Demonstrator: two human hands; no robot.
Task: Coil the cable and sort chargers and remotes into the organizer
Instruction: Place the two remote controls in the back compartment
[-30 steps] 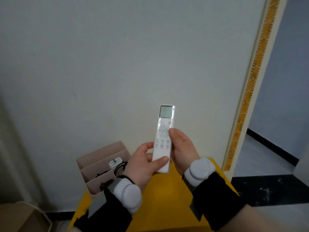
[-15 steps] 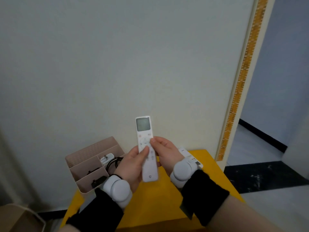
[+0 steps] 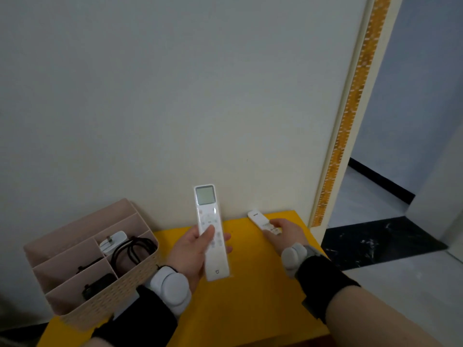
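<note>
long remote in left hand, right hand on small remote
my left hand (image 3: 193, 249) is clamped round the long remote (image 3: 211, 231), thumb across its buttons, screen end up, above the yellow table (image 3: 250, 309). right hand (image 3: 285, 232) lies over the near end of the small remote (image 3: 259, 219), which is flat on the table by the wall; can't tell if it's pinched yet. i'd get a firm pinch before lifting, then stand both in a free slot of the organizer (image 3: 120, 291), clear of the coiled cable (image 3: 132, 251) and charger (image 3: 114, 241).
</note>
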